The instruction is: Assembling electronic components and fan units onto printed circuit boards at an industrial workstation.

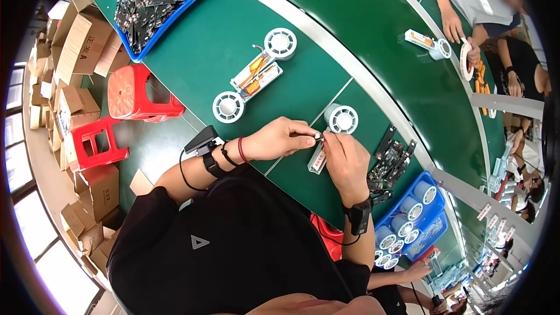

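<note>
My left hand [284, 140] and my right hand [348, 160] meet above the green table, both closed in a pinch. Between their fingertips is a small dark piece [319, 137] with a pale bit on it, too small to name. Just below the fingers lies a narrow white housing [317, 162], partly covered by my right hand. A round white slotted unit [342, 119] stands just beyond the hands and seems to belong with that housing. Farther left on the table rests another assembly, a white body with orange parts [256, 77] between two round slotted ends.
A blue bin [140, 57] of black circuit boards stands far left. Loose boards [394, 157] lie right of my hand, beside a blue tray [434, 184] of white cylinders. Red stools [131, 93] and cartons [87, 41] stand left. Across the green belt [350, 17] co-workers' hands [452, 23] handle tape.
</note>
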`<state>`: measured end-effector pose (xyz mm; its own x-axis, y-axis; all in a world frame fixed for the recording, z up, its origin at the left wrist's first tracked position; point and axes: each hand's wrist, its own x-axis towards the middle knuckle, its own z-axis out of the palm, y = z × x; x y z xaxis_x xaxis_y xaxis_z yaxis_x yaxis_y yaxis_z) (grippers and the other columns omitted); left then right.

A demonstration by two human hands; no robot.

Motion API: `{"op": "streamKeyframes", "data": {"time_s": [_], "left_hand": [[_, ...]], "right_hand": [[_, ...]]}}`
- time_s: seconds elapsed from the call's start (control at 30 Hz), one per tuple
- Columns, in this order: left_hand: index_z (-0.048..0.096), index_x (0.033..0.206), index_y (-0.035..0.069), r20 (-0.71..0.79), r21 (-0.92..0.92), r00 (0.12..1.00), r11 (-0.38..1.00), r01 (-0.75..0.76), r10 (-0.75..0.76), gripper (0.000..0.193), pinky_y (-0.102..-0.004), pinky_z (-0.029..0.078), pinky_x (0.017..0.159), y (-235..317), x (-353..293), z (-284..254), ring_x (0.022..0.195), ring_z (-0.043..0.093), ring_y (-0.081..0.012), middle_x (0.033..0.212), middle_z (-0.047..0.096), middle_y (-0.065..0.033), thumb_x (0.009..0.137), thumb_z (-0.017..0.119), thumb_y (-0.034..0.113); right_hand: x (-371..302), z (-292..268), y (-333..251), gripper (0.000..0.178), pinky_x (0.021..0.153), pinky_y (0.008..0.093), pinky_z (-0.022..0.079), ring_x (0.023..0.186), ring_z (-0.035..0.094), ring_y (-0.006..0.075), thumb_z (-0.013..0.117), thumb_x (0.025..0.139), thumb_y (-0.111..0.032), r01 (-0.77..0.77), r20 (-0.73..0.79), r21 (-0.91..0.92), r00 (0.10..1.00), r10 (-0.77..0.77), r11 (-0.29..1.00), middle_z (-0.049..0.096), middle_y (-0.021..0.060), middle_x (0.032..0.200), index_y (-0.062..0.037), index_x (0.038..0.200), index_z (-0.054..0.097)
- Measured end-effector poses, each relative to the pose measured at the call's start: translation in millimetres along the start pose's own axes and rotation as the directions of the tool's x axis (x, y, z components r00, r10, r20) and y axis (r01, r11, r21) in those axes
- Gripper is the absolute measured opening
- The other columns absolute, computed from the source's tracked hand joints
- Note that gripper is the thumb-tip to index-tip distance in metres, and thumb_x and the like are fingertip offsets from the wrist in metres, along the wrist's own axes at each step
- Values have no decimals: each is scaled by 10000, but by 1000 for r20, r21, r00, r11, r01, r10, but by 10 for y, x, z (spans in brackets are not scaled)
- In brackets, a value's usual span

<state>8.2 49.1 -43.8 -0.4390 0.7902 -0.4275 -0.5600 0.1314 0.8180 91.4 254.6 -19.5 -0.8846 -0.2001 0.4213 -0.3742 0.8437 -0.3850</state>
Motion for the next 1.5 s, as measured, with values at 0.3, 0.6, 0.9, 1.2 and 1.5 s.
{"op": "streamKeyframes", "data": {"time_s": [0.3, 0.6, 0.9, 1.2, 1.5], "left_hand": [[689, 1266, 14, 90, 142, 993, 988, 58, -71, 308, -236, 395, 518, 117, 31, -105, 604, 482, -49, 783, 577, 20, 1039, 658, 220], [673, 1298, 26, -54, 391, 882, 822, -413, 469, 295, -280, 500, 754, -210, 57, 212, 856, 598, -118, 1045, 618, -38, 1045, 630, 171], [665, 1273, 4, -171, 472, 776, 742, -476, 607, 275, -286, 516, 787, -246, 111, 495, 913, 626, -143, 1106, 603, -57, 1038, 628, 142], [663, 1211, -29, -326, 244, 862, 916, -320, 388, 253, -276, 493, 595, -339, 131, 542, 681, 602, -112, 984, 549, -54, 1039, 629, 154], [674, 1172, -41, -346, 131, 886, 952, -278, 307, 283, -289, 507, 562, -357, 165, 518, 629, 616, -124, 958, 595, -74, 1023, 660, 200]], "right_hand": [[76, -156, 38, 229, 638, 350, 523, 777, 634, 213, 687, 856, -75, 61, 187, -13, 981, -57, 998, 586, 46, 917, -44, 1083, 680], [-97, -166, -217, 181, 733, 352, 569, 847, 684, 290, 704, 929, -79, -366, 43, 259, 929, 367, 894, 656, 120, 1021, -18, 1099, 701], [-199, 11, -18, 155, 709, 338, 570, 783, 698, 290, 725, 896, -28, -371, -86, 311, 906, 415, 875, 687, 141, 976, 13, 1045, 717], [-35, -109, -208, 161, 728, 407, 561, 861, 676, 312, 691, 912, -60, -244, -37, -174, 970, 241, 954, 662, 131, 934, -13, 1063, 722], [-59, -134, -200, 142, 679, 426, 548, 797, 676, 329, 670, 951, -96, -389, 29, -73, 919, 392, 918, 647, 122, 954, -29, 1059, 733]]}}
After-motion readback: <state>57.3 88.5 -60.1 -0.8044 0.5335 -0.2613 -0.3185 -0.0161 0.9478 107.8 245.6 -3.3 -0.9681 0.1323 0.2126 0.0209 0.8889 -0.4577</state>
